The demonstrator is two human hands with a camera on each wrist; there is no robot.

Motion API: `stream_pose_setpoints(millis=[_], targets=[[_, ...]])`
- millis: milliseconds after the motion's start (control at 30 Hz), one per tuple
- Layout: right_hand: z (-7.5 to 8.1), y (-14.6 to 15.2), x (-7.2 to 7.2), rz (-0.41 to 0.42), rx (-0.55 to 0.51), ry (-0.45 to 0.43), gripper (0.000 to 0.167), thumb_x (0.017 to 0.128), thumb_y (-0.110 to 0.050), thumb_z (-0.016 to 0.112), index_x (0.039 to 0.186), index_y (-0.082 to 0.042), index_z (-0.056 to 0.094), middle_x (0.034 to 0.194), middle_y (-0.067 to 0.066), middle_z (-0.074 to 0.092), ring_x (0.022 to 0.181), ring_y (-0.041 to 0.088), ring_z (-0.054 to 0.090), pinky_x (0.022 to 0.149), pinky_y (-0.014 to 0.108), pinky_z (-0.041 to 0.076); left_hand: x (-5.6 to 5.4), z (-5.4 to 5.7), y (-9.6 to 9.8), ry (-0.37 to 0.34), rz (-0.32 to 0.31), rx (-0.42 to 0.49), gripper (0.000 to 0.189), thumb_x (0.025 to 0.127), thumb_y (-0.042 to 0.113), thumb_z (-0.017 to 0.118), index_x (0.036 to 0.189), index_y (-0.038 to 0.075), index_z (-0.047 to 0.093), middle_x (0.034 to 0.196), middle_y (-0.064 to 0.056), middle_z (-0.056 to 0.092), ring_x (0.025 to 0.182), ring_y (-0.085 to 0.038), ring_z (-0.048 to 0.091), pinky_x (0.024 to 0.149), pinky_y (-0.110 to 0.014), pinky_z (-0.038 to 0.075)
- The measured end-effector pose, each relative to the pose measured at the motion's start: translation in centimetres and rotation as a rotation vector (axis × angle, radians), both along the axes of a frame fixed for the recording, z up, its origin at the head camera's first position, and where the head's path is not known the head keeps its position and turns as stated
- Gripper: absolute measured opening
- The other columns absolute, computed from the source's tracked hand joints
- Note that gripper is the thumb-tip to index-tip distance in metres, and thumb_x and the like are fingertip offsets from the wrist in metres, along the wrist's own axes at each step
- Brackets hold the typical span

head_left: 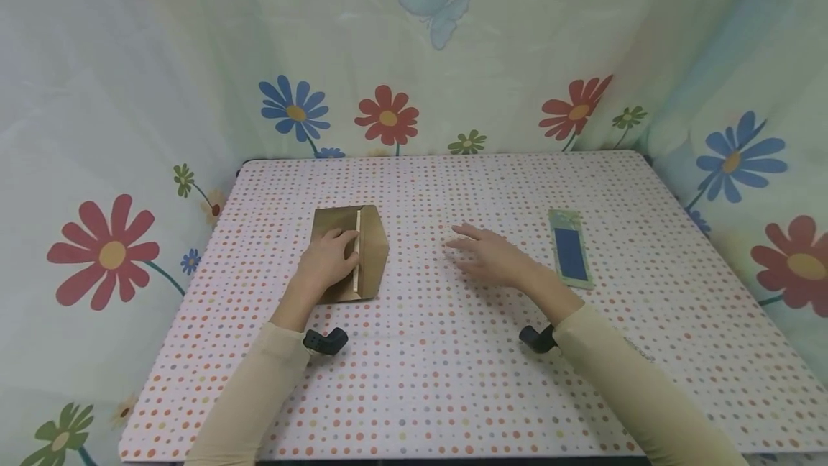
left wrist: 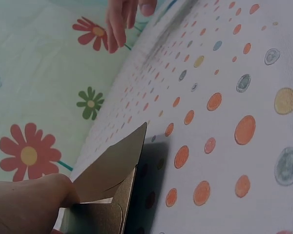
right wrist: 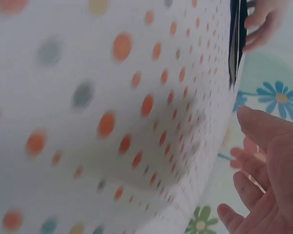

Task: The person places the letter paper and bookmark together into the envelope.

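A gold-brown paper envelope (head_left: 373, 250) lies on the left part of the table with its pointed flap folded out to the right. A pale strip (head_left: 358, 250) shows along its mouth; whether this is the lining or something inside, I cannot tell. My left hand (head_left: 326, 261) grips the envelope by the edge of the mouth, and in the left wrist view the mouth stands slightly parted under the curled fingers. Over the middle of the table hovers my right hand (head_left: 488, 257), holding nothing, fingers loosely extended toward the left and spread apart in the right wrist view (right wrist: 268, 180).
To the right of my right hand lies a flat, narrow green piece with a dark blue rectangle (head_left: 570, 250). A dotted cloth (head_left: 420, 380) covers the table. Flower-printed curtains (head_left: 504, 34) hang along the back and both sides. Black wrist mounts (head_left: 326, 341) sit at both sleeves.
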State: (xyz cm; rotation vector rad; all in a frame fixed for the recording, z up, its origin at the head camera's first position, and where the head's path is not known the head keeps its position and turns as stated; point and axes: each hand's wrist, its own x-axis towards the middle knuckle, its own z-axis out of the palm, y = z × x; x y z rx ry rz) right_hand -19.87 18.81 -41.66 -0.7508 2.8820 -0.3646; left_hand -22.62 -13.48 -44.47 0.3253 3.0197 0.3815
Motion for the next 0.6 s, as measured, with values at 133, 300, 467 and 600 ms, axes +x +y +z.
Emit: stream_pose_setpoints(millis=[133,300,467,600], targets=[[0.0,2.4,0.1,-0.059,0.004,0.007,0.051,0.091,-0.026,0.063,0.139,-0.014,0.050,0.154,0.014,0.030,0.140,0.038,0.030,0.111,0.056,0.030,-0.1,0.0,0.0,0.003,-0.002,-0.005,0.050,0.093,0.035,0.047,0.141,0.022,0.046,0.145,-0.015,0.043,0.130,-0.044,0.042,0.099,-0.058,0.043],[0.2,5.4,0.4,-0.153,-0.013,-0.017,0.055,0.092,-0.026,0.062,0.142,-0.012,0.045,0.156,0.015,0.025,0.140,0.041,0.027,0.109,0.059,0.030,-0.1,-0.2,-0.1,0.004,-0.003,-0.007,0.050,0.093,0.035,0.047,0.142,0.022,0.046,0.146,-0.015,0.043,0.130,-0.043,0.043,0.098,-0.058,0.043],[0.8,8.6,1.0,-0.230,-0.009,-0.052,0.057,0.093,-0.028,0.058,0.145,-0.012,0.040,0.157,0.016,0.019,0.141,0.043,0.022,0.107,0.064,0.027,0.0,-0.2,-0.2,0.009,-0.007,-0.005,0.050,0.093,0.035,0.047,0.141,0.022,0.046,0.145,-0.016,0.043,0.128,-0.045,0.044,0.096,-0.059,0.044],[0.8,11.4,1.5,-0.245,0.001,-0.050,0.060,0.093,-0.026,0.059,0.146,-0.010,0.037,0.156,0.020,0.019,0.139,0.047,0.023,0.106,0.066,0.027,0.0,-0.2,-0.2,0.010,-0.008,0.004,0.050,0.093,0.035,0.047,0.141,0.022,0.046,0.145,-0.016,0.044,0.128,-0.045,0.044,0.095,-0.059,0.045]])
